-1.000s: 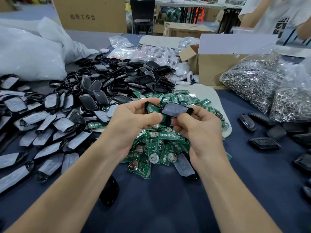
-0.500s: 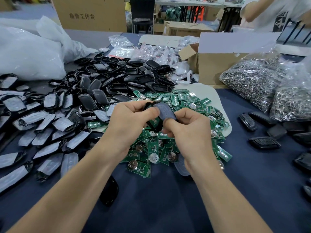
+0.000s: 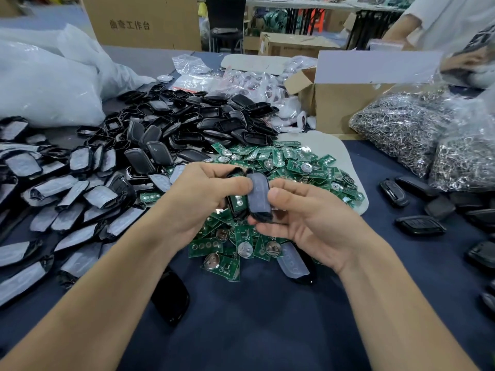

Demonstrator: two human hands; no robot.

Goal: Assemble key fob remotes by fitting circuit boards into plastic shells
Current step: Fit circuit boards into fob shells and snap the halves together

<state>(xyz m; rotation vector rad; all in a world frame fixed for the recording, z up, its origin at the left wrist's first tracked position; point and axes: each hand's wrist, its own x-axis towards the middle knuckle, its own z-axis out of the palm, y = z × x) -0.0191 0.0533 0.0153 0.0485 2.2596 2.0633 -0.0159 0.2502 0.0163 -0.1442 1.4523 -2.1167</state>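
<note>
My left hand (image 3: 198, 199) grips a black shell half (image 3: 237, 203) with a green circuit board showing inside it. My right hand (image 3: 310, 220) pinches a film-covered shell cover (image 3: 259, 195) between thumb and fingers, held upright against the right side of the other half. Both are above a heap of green circuit boards (image 3: 289, 162) with coin cells. A pile of empty black shells (image 3: 203, 121) lies behind, and film-covered covers (image 3: 53, 188) spread across the left.
Finished black fobs (image 3: 417, 226) lie at the right near bags of metal rings (image 3: 417, 129). A cardboard box (image 3: 345, 100) stands behind. One black fob (image 3: 171, 298) and one covered cover (image 3: 292, 261) lie near my forearms on the dark blue table (image 3: 254, 330). Another person stands at the far right.
The film-covered cover has turned from lying flat on top to standing upright beside the shell in my left hand. Both hands dropped slightly toward me.
</note>
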